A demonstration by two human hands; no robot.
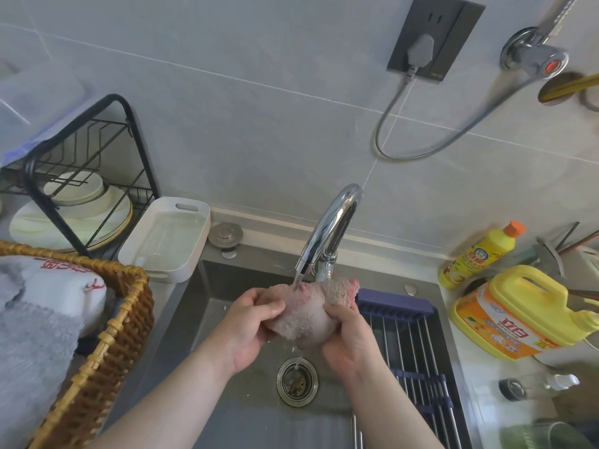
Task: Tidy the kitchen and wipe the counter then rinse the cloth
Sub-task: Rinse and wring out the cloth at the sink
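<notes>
**Cloth held under the running tap.** A cloth (pixel 308 314), pinkish and bunched, is held over the sink (pixel 201 319) beneath the tap (pixel 330 228), at the middle of the scene. It is grasped on its left edge by the left hand (pixel 249 332), whose fingers are curled round it with the thumb laid on top. Its right side is grasped by the right hand (pixel 351 338), whose fingers are likewise curled into the fabric. A thin stream of water (pixel 296 281) is seen falling from the spout onto the top of the cloth. Drips are seen under the cloth, above the drain (pixel 296 382), which is set in the sink floor nearer than the cloth.

A slatted rack (pixel 408 338) with purple ends is laid across the right part of the sink, just beside the right hand. On the counter to the right, a large yellow jug (pixel 525 315) is stood upright. A small yellow bottle (pixel 479 254) with an orange cap is stood farther back. At the far left corner of the sink a white tray (pixel 168 238) is placed, with a round stopper (pixel 225 234) just right of it. Farther left, plates (pixel 64 215) are stacked in a black dish rack (pixel 81 176). At the near left, a wicker basket (pixel 107 338) is filled with grey and white towels (pixel 32 351). On the tiled wall, a grey plug (pixel 420 50) is seated in a dark socket (pixel 434 37).
</notes>
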